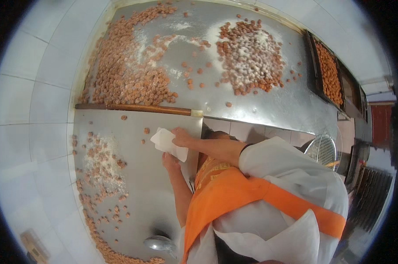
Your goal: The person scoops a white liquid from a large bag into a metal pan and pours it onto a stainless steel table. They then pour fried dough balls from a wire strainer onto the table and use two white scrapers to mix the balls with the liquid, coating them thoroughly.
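My right hand (181, 137), on the upper side of the view, grips white flat sheets (170, 142) by one edge. My left hand (170, 161) holds their lower edge between the fingers. The pieces overlap; whether they are paper or thin plastic, I cannot tell. Both hands are above the lower metal worktop (143, 181), near its edge at my orange apron (232, 191). A few small brown nut-like clumps (146, 130) lie beside the sheets. Farther off, more clumps (101, 158) are scattered in white powder.
A wooden strip (136, 108) separates the worktops. The upper metal worktop (192, 99) carries a large brown heap (126, 72) and a powder-dusted one (251, 56). Dark trays (312, 66), one filled with brown pieces, stand at right. Also present are a metal bowl or scoop (159, 243) and a wire strainer (322, 151).
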### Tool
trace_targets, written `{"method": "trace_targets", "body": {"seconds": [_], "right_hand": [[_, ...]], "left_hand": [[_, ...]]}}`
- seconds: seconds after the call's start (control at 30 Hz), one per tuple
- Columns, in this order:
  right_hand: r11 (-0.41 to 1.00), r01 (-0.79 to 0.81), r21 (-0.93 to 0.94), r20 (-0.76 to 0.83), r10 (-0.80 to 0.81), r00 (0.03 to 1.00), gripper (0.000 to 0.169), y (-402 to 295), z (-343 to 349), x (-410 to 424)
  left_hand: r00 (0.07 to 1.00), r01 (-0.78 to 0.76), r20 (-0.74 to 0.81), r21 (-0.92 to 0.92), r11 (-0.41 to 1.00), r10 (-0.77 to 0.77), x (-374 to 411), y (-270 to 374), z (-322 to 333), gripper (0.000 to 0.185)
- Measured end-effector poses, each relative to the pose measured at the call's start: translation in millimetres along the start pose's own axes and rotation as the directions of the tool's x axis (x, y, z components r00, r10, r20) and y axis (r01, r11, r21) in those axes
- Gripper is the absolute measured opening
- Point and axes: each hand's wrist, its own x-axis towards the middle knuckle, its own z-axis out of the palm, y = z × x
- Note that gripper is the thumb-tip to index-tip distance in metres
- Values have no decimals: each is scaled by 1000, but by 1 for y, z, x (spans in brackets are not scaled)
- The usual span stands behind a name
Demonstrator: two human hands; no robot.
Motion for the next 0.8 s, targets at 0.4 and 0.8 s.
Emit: {"method": "trace_targets", "body": {"seconds": [0.4,0.8], "right_hand": [[402,-115,909,163,-86,983,40,41,-37,-32],[-8,337,942,-289,495,820,23,208,-224,-108]], "left_hand": [[961,-177,247,195,965,126,-78,30,26,37],[840,-511,344,235,827,421,-65,4,216,33]]}}
